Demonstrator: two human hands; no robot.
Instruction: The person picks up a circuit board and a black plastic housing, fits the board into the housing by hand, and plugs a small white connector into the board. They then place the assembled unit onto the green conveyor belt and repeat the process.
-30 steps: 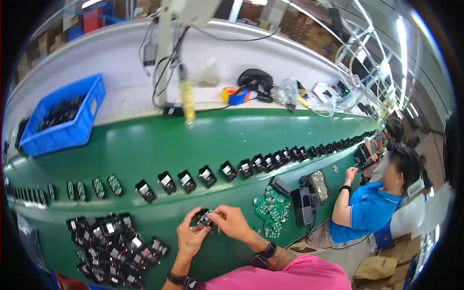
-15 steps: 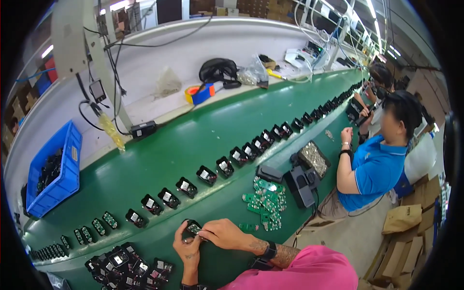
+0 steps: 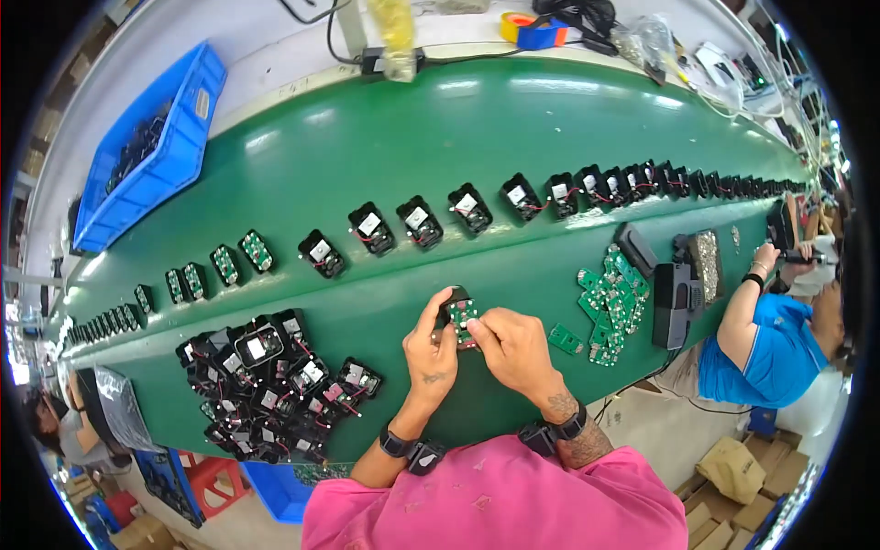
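Between my hands is a small black plastic housing with a green circuit board (image 3: 464, 313) in its open face. My left hand (image 3: 431, 353) grips the housing from its left side, fingers curled round it. The thumb of my right hand (image 3: 515, 348) presses on the board, with the other fingers closed against the right side. To the left lies a heap of black housings (image 3: 266, 394) with white labels and red wires. On the right, loose green circuit boards (image 3: 610, 307) are piled, and a single board (image 3: 566, 339) lies nearest my right hand.
A row of black housings (image 3: 370, 227) runs along the raised green strip, some at left fitted with boards (image 3: 257, 250). Back left stands a blue crate (image 3: 151, 147). Right of the boards are a black device (image 3: 676, 307) and a tray of small metal parts (image 3: 707, 266). A co-worker (image 3: 765, 344) sits right.
My view has swung down and to the left, so the hands now appear nearer the middle. Both hands still hold the housing; my right thumb now lies on the board.
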